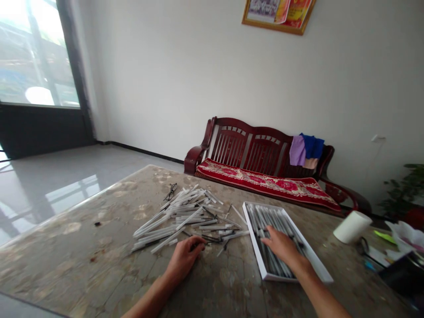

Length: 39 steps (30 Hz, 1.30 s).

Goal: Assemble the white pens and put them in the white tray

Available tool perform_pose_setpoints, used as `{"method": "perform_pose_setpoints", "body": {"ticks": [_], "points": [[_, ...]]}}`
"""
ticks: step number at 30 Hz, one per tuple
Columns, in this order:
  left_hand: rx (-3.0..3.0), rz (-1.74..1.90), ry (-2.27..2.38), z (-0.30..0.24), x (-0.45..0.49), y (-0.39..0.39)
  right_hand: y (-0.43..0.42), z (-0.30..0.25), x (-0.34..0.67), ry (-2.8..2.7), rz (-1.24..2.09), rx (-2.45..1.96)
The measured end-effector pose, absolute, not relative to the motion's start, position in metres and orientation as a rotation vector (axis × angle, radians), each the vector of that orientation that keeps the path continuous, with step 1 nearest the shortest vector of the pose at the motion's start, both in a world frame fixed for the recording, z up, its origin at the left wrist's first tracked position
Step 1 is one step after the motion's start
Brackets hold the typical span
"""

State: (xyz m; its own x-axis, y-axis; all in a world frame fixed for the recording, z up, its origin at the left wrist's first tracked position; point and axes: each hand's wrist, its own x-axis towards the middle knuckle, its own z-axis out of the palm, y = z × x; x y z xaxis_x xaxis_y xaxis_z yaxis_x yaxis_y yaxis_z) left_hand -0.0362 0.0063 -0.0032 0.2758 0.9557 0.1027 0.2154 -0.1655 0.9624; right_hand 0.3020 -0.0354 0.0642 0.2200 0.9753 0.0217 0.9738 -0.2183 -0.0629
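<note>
A loose pile of slim whitish pens (pixel 185 214), some with dark parts, lies on the table. My left hand (pixel 187 256) rests at the near edge of this pile, its fingers curled together; what they hold, if anything, is hidden. To the right, a shallow white box (pixel 313 260) contains rows of similar pens (pixel 276 263) laid side by side, with dark bands across them. Over the box reaches my right hand (pixel 283 247), fingers stretched leftward and apart, touching or just above the pens; its underside is hidden.
Eyeglasses (pixel 171 191) lie behind the pile on the stone-patterned table (pixel 112 247). A white paper roll (pixel 352 226) and assorted clutter (pixel 397 251) occupy the right side. Beyond the table stands a dark red wooden bench (pixel 251 145) with a patterned red cover.
</note>
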Motion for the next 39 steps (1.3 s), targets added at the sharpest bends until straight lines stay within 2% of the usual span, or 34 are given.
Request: {"method": "perform_pose_setpoints", "body": {"ticks": [3,6,14,21,27,30,34,37,39], "points": [[1.658,0.950,1.094,-0.001,-0.035,0.006,-0.027,0.077,0.277,-1.921,-0.070,-2.400],[1.693,0.932,1.092,-0.001,-0.035,0.005,-0.005,0.081,0.233,-2.035,-0.013,-2.176],[1.592,1.031,1.079,-0.007,-0.033,0.006,0.056,0.055,0.125,-2.455,-0.101,-1.885],[1.519,1.116,1.078,-0.008,-0.032,0.007,0.066,0.054,0.116,-2.567,-0.169,-1.874],[1.627,1.479,1.146,-0.003,-0.039,0.006,0.035,0.067,0.123,-2.529,-0.266,-1.731],[1.766,1.454,1.182,-0.004,-0.040,0.003,0.005,0.071,0.120,-2.462,-0.165,-1.579],[1.894,1.358,1.222,-0.004,-0.038,0.000,-0.022,0.071,0.117,-2.333,0.129,-1.412],[1.801,1.419,1.265,-0.002,-0.039,0.003,-0.015,0.069,0.127,-2.027,0.463,-1.337],[1.673,1.514,1.290,-0.002,-0.040,0.006,0.003,0.068,0.136,-1.846,0.528,-1.393]]}}
